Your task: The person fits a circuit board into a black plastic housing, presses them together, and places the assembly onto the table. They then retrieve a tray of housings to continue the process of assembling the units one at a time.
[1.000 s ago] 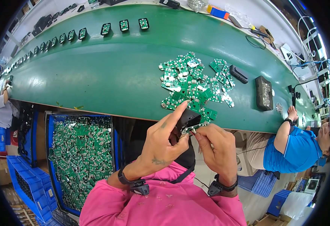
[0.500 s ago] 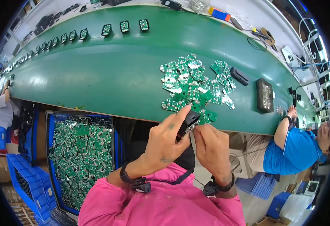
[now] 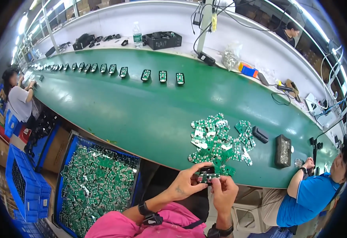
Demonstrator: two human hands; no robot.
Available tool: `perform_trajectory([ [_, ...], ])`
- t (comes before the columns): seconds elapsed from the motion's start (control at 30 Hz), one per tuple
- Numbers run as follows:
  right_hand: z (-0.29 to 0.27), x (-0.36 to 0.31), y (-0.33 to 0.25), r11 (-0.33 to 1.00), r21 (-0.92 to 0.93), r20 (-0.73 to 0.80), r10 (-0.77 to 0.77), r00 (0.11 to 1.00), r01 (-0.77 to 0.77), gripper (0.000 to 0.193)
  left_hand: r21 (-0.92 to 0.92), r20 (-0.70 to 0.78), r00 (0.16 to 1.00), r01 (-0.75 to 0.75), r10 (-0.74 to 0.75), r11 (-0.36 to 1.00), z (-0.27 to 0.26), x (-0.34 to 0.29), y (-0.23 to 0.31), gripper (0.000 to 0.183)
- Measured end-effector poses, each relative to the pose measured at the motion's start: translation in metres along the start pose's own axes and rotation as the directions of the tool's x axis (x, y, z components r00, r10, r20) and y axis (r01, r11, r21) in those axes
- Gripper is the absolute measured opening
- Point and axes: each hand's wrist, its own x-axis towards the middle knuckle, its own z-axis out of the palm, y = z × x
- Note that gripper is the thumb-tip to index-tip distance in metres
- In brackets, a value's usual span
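Observation:
In my left hand (image 3: pixel 183 185), fingers and thumb close around a small black plastic housing (image 3: pixel 205 169). My right hand (image 3: pixel 224 194) pinches a green circuit board (image 3: pixel 208 178) against the housing's open face, its components turned toward me. Whether the board is fully seated I cannot tell. Both hands are just off the front edge of the green workbench (image 3: pixel 134 115). Beyond them on the bench lies a loose pile of circuit boards (image 3: pixel 211 137). A closed black casing (image 3: pixel 260 134) rests to the right of the pile.
Black housings (image 3: pixel 163 77) fitted with boards line the far side of the bench. A blue-edged bin (image 3: pixel 65 162) full of boards stands at lower left. A dark block-shaped container (image 3: pixel 283 150) sits near a co-worker in blue (image 3: pixel 312 198); another person (image 3: pixel 20 97) works far left.
My view has tilted up, showing more of the back shelf. The housing, upright and edge-on before, now lies level with its open face and the board toward me.

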Motion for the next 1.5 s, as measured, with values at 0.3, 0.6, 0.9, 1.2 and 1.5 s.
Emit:
perform_trajectory([
  [0.3, 0.010, -0.015, -0.003, 0.976, 0.206, -0.036, -0.071, 0.997, 0.077, 0.008, 0.439, 0.001, 0.962, -0.245, 0.272, 0.864, 0.013, -0.004, 0.007, 0.062],
  [0.6, -0.023, -0.001, -0.033, 0.995, -0.076, 0.310, 0.078, 0.948, -0.057, 0.017, 0.370, -0.005, 0.958, -0.265, 0.287, 0.890, 0.010, 0.003, 0.001, 0.050],
  [0.9, -0.018, 0.001, -0.041, 0.991, -0.093, 0.142, -0.085, 0.986, 0.098, 0.021, 0.330, -0.012, 0.983, -0.168, 0.182, 0.929, 0.019, -0.013, 0.023, 0.062],
  [1.2, -0.015, 0.000, -0.038, 0.972, -0.204, 0.093, -0.100, 0.991, 0.117, 0.021, 0.072, -0.011, 0.996, 0.088, -0.087, 0.994, 0.021, -0.016, 0.038, 0.050],
  [1.5, -0.010, 0.007, -0.024, 0.976, -0.190, 0.209, -0.067, 0.976, 0.108, 0.030, 0.013, 0.009, 0.991, 0.137, -0.137, 0.991, 0.017, -0.005, 0.030, 0.046],
])
